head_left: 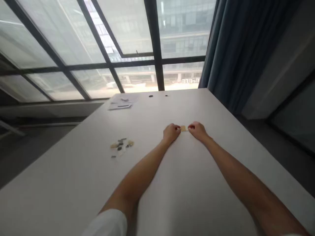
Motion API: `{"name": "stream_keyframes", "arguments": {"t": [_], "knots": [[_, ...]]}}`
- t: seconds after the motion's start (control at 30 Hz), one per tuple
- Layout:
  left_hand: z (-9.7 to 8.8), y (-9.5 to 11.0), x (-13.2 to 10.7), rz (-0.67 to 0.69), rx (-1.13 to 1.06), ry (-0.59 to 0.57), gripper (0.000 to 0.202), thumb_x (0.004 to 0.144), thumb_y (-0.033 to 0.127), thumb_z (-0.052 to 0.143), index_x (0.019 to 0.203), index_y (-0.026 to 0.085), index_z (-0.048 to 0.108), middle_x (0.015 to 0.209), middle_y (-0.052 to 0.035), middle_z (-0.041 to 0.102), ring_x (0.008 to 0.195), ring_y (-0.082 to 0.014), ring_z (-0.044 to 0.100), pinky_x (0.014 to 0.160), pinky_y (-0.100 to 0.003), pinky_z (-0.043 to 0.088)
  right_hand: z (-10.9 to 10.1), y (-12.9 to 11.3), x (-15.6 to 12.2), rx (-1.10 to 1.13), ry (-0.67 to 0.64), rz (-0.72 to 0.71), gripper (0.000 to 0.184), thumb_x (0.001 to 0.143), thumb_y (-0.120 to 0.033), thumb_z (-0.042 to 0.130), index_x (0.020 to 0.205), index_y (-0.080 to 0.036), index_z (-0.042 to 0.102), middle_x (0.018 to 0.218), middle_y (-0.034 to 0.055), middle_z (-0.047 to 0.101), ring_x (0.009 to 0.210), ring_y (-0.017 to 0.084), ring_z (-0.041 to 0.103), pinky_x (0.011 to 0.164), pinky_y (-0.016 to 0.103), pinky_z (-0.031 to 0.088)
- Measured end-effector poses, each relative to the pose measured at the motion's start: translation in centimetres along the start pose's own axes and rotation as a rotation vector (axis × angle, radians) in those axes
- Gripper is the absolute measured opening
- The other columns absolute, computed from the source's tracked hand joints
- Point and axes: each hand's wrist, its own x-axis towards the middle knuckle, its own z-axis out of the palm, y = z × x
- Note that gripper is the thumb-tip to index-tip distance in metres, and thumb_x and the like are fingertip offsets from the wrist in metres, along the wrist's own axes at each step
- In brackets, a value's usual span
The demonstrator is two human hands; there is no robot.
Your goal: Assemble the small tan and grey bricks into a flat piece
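Both my arms reach forward over a white table (152,113). Between my hands is a small flat tan piece with a pale right part (183,128), too small to name. My left hand (171,132) is closed, its thumb and fingertips pinching the piece's left edge. On the other side, my right hand (197,130) is closed too, with its fingertips at the pale right end. The piece is at or just above the tabletop; I cannot tell which.
To the left lies a pile of small black, white and tan parts (121,144). Papers (121,104) rest near the far left corner. Two small dark items, one round (151,96), sit by the far edge. Windows stand beyond, and a blue curtain (228,55) hangs at right.
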Motion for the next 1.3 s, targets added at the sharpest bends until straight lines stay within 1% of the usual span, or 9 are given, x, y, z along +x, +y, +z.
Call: {"name": "stream_keyframes", "arguments": {"t": [0.17,0.43,0.7,1.17,1.3], "knots": [[-0.11,0.23,-0.24,0.002,0.003,-0.005,0.028,0.088,0.039,0.059,0.106,0.029,0.077,0.097,-0.0023,0.072,0.09,-0.0185,0.064,0.08,-0.027,0.047,0.18,0.27,0.05,-0.016,-0.022,0.015,0.019,0.083,-0.023,0.062,0.089,-0.019,0.08,0.089,0.0053,0.074,0.08,0.016,0.062,0.075,0.025,0.043],[-0.6,0.71,-0.47,-0.017,0.003,-0.024,0.027,0.089,0.039,0.06,0.108,0.029,0.077,0.1,-0.0028,0.071,0.096,-0.0188,0.063,0.086,-0.027,0.047,0.18,0.39,0.12,0.025,0.016,0.029,0.017,0.081,-0.021,0.063,0.086,-0.018,0.079,0.088,0.0052,0.073,0.079,0.016,0.062,0.073,0.025,0.043],[-0.59,0.79,-0.68,0.002,0.01,-0.005,0.028,0.093,0.034,0.053,0.106,0.028,0.077,0.102,-0.0038,0.071,0.097,-0.019,0.063,0.085,-0.027,0.047,0.25,0.54,0.17,0.054,0.042,0.021,0.017,0.081,-0.02,0.063,0.084,-0.017,0.079,0.085,0.0055,0.072,0.076,0.016,0.061,0.071,0.025,0.043],[-0.41,0.72,-0.72,0.009,0.014,0.013,0.028,0.093,0.029,0.052,0.107,0.027,0.076,0.105,-0.0046,0.071,0.098,-0.0187,0.063,0.088,-0.028,0.048,0.24,0.67,0.14,0.073,0.072,0.018,0.018,0.081,-0.021,0.061,0.083,-0.016,0.079,0.084,0.0061,0.071,0.077,0.017,0.062,0.072,0.026,0.045],[-0.38,0.74,-0.69,0.011,0.014,0.022,0.027,0.092,0.029,0.052,0.104,0.027,0.076,0.103,-0.0042,0.071,0.097,-0.0188,0.063,0.086,-0.028,0.048,0.28,0.73,0.14,0.078,0.08,0.02,0.018,0.08,-0.021,0.061,0.082,-0.016,0.079,0.084,0.0063,0.071,0.076,0.017,0.062,0.072,0.025,0.045]]}}
